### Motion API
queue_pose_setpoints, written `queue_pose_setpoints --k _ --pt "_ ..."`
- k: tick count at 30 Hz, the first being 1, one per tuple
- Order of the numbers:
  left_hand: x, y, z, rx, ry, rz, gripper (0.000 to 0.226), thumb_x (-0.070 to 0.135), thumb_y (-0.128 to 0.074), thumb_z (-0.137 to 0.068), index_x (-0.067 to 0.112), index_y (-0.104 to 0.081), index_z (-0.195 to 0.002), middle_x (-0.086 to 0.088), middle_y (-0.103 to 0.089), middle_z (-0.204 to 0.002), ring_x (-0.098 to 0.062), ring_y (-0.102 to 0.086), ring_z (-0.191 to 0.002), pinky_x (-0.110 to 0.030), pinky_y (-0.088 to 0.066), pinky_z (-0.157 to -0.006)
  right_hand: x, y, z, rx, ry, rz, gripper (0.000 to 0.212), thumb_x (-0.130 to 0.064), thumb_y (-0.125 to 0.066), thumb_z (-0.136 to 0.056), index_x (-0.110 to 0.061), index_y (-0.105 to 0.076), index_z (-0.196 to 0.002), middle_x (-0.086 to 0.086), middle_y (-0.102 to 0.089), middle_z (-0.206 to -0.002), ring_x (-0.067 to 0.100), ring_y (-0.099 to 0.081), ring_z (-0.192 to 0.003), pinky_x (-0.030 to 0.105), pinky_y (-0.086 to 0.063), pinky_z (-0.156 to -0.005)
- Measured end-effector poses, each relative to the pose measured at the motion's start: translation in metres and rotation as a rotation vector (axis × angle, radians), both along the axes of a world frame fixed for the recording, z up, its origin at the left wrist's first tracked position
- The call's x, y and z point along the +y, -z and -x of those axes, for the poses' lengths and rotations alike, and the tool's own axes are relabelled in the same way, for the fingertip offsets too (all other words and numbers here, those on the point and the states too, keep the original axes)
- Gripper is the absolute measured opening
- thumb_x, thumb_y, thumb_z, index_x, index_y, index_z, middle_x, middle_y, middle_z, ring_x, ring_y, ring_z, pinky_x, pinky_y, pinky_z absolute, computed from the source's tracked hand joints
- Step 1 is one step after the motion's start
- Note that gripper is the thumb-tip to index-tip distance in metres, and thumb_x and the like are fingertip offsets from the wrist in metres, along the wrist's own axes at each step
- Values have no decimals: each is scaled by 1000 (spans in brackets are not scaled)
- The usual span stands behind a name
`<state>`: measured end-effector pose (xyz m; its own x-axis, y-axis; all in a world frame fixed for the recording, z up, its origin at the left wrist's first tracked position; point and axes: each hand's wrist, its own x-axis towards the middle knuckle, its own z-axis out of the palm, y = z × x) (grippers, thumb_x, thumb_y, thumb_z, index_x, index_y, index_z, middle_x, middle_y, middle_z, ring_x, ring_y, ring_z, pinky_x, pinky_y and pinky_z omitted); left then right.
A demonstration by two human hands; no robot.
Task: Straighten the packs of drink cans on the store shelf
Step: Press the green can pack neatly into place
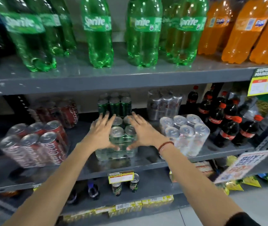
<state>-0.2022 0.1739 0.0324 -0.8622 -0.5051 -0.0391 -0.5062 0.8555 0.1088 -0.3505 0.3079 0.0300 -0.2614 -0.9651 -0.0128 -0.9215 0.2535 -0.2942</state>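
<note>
A shrink-wrapped pack of green cans (119, 141) stands at the front middle of the grey middle shelf (146, 162). My left hand (102, 132) lies flat against its left side and my right hand (143, 133) against its right side, thumbs meeting at the front, so both hands clasp the pack. A red cola can pack (33, 144) sits to the left, turned at an angle. A silver can pack (185, 136) sits to the right. Behind them stand another red pack (59, 111), a dark green pack (114, 106) and a grey pack (162, 104).
Small cola bottles (228, 121) crowd the right end of the middle shelf. Large green and orange soda bottles (143, 33) fill the shelf above. Two loose cans (134, 182) stand on the lower shelf behind a price tag. A promo sign (242, 163) sticks out at right.
</note>
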Motion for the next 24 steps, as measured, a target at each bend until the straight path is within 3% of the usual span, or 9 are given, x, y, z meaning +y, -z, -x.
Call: queue_pose_setpoints --k 5,8,11,19,24 --pt "-24 10 -11 -106 97 -30 140 69 -73 -51 16 13 -147 -10 14 -158 -30 11 -145 -50 -6 -117 -34 10 -11 97 -13 -123 133 -57 -82 -54 -21 2 -150 10 7 -160 33 7 -146 57 -10 -115" --pt "-25 23 -12 -47 122 42 133 65 -73 -57 11 8 -147 -11 7 -158 -30 8 -145 -41 -3 -118 -36 17 -13 152 17 -79 130 -52 -84 -52 -22 -5 -150 8 -3 -160 32 1 -146 54 -23 -113" --pt "-24 30 -12 22 111 72 130 58 -77 -57 12 4 -148 -9 3 -159 -28 6 -145 -39 -9 -118 -36 22 -15 187 25 -24 125 -46 -86 -52 -20 -12 -149 7 -12 -159 31 -5 -145 49 -30 -112" --pt "-15 34 -20 86 116 52 127 51 -80 -58 13 2 -148 -8 0 -159 -25 4 -145 -33 -5 -117 -26 26 -23 180 49 -15 121 -43 -85 -56 -23 -11 -149 3 -12 -159 31 -5 -145 47 -34 -110" --pt "-5 36 -30 97 99 22 126 47 -81 -59 16 2 -148 -5 3 -159 -24 6 -146 -35 -13 -116 -17 26 -29 180 45 -47 121 -44 -84 -57 -24 -8 -150 3 -9 -160 30 -2 -146 48 -33 -111"
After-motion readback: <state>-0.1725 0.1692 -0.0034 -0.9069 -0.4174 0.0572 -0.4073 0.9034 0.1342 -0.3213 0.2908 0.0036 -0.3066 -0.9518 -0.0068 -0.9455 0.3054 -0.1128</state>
